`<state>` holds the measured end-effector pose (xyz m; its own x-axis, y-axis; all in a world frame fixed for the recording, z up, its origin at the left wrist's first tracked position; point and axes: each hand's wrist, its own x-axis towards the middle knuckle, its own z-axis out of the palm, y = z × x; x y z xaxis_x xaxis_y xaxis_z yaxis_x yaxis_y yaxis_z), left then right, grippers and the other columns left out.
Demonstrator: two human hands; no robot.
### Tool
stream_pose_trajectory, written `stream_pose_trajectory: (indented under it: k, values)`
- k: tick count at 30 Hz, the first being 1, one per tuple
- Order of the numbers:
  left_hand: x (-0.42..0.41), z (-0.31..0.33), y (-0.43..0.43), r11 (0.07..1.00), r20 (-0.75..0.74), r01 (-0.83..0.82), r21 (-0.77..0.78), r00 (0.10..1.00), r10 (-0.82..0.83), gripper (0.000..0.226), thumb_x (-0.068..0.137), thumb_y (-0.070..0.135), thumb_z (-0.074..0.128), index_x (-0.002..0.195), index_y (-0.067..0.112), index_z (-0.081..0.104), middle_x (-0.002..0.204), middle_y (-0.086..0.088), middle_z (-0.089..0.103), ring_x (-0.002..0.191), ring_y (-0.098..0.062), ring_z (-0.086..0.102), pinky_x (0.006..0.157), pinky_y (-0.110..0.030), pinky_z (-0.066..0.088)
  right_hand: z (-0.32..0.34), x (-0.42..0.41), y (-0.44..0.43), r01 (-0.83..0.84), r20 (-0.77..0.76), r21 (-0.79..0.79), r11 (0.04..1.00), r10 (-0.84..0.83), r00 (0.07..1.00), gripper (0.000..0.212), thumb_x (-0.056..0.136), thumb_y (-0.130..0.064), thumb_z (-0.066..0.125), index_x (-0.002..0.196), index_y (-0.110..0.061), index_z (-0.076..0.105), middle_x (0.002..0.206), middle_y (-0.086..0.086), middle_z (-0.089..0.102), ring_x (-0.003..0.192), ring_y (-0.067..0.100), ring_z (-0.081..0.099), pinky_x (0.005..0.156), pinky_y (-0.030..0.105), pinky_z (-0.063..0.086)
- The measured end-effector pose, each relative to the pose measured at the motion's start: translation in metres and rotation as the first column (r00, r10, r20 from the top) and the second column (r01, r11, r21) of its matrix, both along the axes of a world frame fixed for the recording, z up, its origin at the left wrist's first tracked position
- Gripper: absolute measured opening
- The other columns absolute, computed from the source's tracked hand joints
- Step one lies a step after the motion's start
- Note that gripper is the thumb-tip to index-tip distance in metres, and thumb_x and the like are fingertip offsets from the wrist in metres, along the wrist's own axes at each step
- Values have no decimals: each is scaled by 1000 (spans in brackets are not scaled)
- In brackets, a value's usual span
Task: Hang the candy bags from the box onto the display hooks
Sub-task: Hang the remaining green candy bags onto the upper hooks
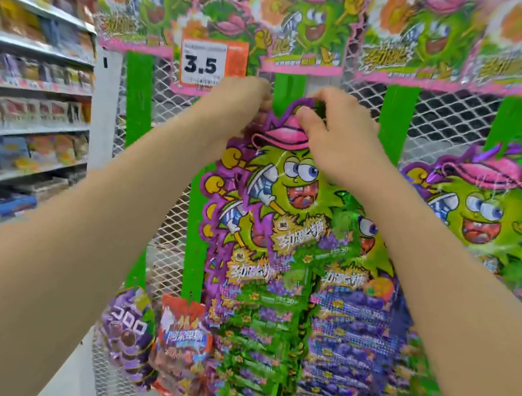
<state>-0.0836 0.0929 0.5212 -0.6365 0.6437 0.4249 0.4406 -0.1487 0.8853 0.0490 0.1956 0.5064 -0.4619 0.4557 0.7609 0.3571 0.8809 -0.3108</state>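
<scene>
1. My right hand [335, 141] pinches the top of the candy bags [273, 192], with the thumb on the pink hat print and the fingers [319, 101] curled over the upper edge.
2. My left hand [230, 112] is at the bunch's top left corner. Its fingers are hidden, so I cannot tell whether they grip.
3. The bunch is held up against the wire rack [453, 122], mid-scene, just right of and below the price tag [203, 65].
4. Neighbouring bags [482, 208] hang to the right, and store shelves [34, 48] run along the left.

A shop aisle: stocked shelves [31, 77], price tag [203, 64], wire mesh display rack [453, 119].
</scene>
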Motion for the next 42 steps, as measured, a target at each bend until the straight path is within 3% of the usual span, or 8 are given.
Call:
stream_pose_trajectory:
  k: [3, 7, 10, 18, 23, 31, 36, 42]
  values:
    - [-4, 5, 6, 999, 66, 27, -27, 997, -26, 22, 100, 30, 61, 79, 24, 59, 69, 9, 55, 55, -8, 49, 52, -23, 33, 5, -8, 4, -33, -5, 16, 999, 33, 999, 26, 107, -36, 51, 123, -21, 65, 119, 3, 70, 119, 32, 59, 108, 53, 38]
    - [-9, 0, 3, 983, 155, 165, -77, 976, -151, 22, 99, 36, 67, 98, 16, 74, 94, -7, 73, 75, -22, 67, 71, -35, 60, 9, -10, 5, -167, -108, -17, 986, 164, 981, 20, 104, -33, 52, 117, -26, 65, 109, -6, 70, 110, 25, 64, 106, 56, 43]
    - [-7, -2, 1, 959, 199, 263, -109, 951, -238, 23, 101, 38, 64, 98, 19, 76, 96, -6, 76, 79, -24, 73, 82, -40, 63, 13, -9, 3, -285, -286, -58, 957, 257, 923, 13, 97, -27, 65, 110, -27, 65, 106, -13, 68, 102, 12, 65, 103, 43, 50]
    - [-11, -2, -5, 948, 289, 308, -79, 917, -274, 34, 97, 47, 70, 105, 15, 78, 104, -12, 81, 93, -31, 79, 88, -48, 64, 13, -22, -11, -158, -421, -3, 987, 142, 896, 23, 87, -28, 79, 102, -22, 62, 92, -20, 57, 96, 9, 58, 92, 32, 46]
    - [-19, -4, -1, 965, 303, 249, -78, 928, -215, 81, 67, 50, 91, 136, 15, 66, 112, -18, 79, 99, -41, 78, 91, -63, 60, 9, -24, -11, -116, -416, -59, 991, 81, 906, 29, 85, -35, 82, 100, -22, 60, 87, -20, 50, 96, 12, 56, 84, 31, 41]
    - [-18, -8, 2, 974, 297, 211, -76, 938, -180, 75, 68, 44, 90, 130, 9, 68, 109, -19, 79, 97, -40, 78, 89, -61, 61, -2, -17, -3, -105, -376, -133, 986, 48, 926, 35, 84, -48, 82, 100, -24, 63, 87, -14, 51, 103, 23, 62, 89, 38, 49]
    - [-15, -14, -1, 978, 230, 193, -73, 958, -172, 43, 77, 34, 86, 114, 12, 79, 104, -16, 81, 97, -39, 79, 88, -55, 63, -15, -13, -2, -130, -357, -205, 970, 50, 933, 33, 83, -48, 83, 102, -24, 70, 94, -4, 59, 103, 23, 65, 91, 40, 54]
    - [-16, -9, -1, 987, 214, 159, -2, 964, -155, 34, 84, 50, 73, 101, 20, 76, 103, -10, 81, 96, -33, 78, 102, -57, 58, -5, -7, -13, -51, -468, -50, 997, 22, 884, 23, 91, -44, 76, 101, -25, 70, 97, -11, 67, 96, 20, 65, 92, 40, 50]
